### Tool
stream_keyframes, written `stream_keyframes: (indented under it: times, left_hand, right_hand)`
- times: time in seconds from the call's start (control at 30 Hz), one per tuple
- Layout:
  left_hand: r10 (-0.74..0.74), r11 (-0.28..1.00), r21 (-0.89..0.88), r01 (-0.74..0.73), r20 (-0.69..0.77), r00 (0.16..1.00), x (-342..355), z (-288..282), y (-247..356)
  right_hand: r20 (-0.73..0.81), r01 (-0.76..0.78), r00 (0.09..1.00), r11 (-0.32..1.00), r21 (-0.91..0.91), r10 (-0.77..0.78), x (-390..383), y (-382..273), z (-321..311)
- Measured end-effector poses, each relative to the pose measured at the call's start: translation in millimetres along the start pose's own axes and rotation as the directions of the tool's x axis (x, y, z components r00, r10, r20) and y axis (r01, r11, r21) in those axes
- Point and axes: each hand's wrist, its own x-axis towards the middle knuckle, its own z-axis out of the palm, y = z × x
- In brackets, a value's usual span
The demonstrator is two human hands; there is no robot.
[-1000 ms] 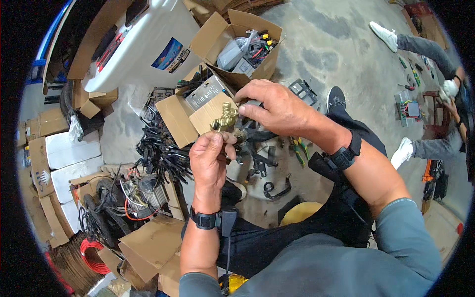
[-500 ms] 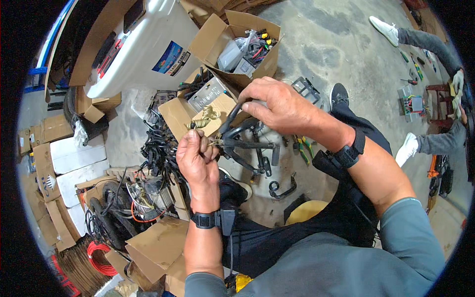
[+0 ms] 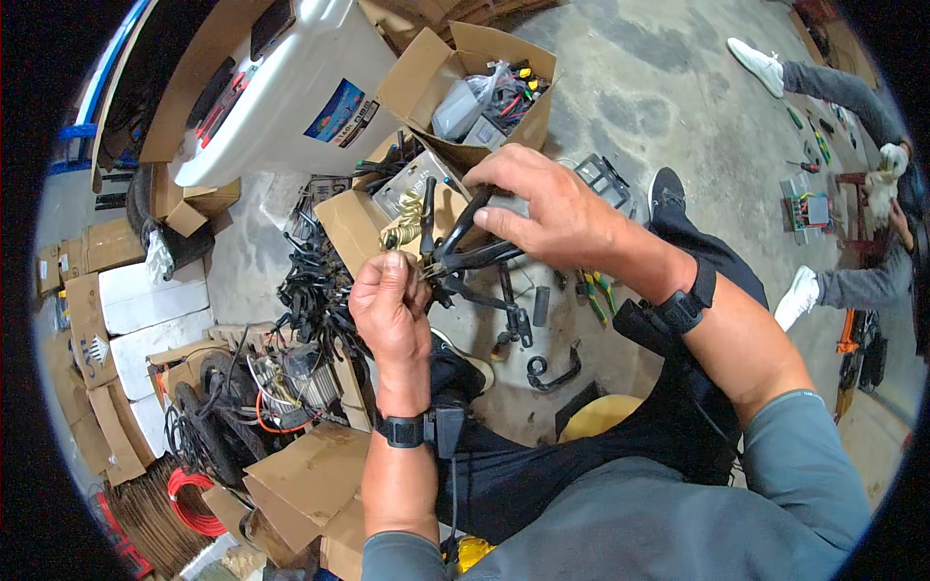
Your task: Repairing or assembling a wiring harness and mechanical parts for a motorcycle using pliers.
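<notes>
My left hand [image 3: 392,295] is closed, pinching a bundle of brass-coloured coiled pieces [image 3: 409,213] that stands above its fingertips; what exactly they are is too small to tell. My right hand [image 3: 542,208] curls its thumb and fingers round a black branched tubular part [image 3: 460,237], whose lower branches reach toward my left fingertips. Behind them lies an open cardboard box [image 3: 344,228] with a perforated silver metal piece [image 3: 392,194] in it. A tangled heap of black cable-like parts [image 3: 305,295] sits just left of my hands.
Cardboard box of mixed parts [image 3: 499,107], white plastic body [image 3: 271,116], motor [image 3: 295,392], red coil [image 3: 184,504], green-handled tools [image 3: 601,295] and a black bent part [image 3: 552,373] surround me. At right a seated co-worker [image 3: 838,286] handles something pale beside an electronic unit [image 3: 806,213].
My left hand has shifted a little left and down with the brass-coloured bundle. The black branched part in my right hand has risen into clearer view. The co-worker's hands have moved.
</notes>
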Motion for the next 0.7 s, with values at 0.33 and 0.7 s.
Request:
stream_keyframes:
  times: [0.33, 0.7]
  left_hand:
    - [0.149, 0.961, 0.234, -0.15, 0.022, 0.989, -3, -1, -5]
    - [0.048, 0.998, -0.034, -0.048, -0.008, 0.999, 7, -1, -9]
  right_hand:
    - [0.015, 0.346, 0.937, 0.921, -0.18, -0.349, -5, -4, 21]
    - [0.061, 0.337, 0.942, 0.918, -0.208, -0.331, -7, -4, 22]
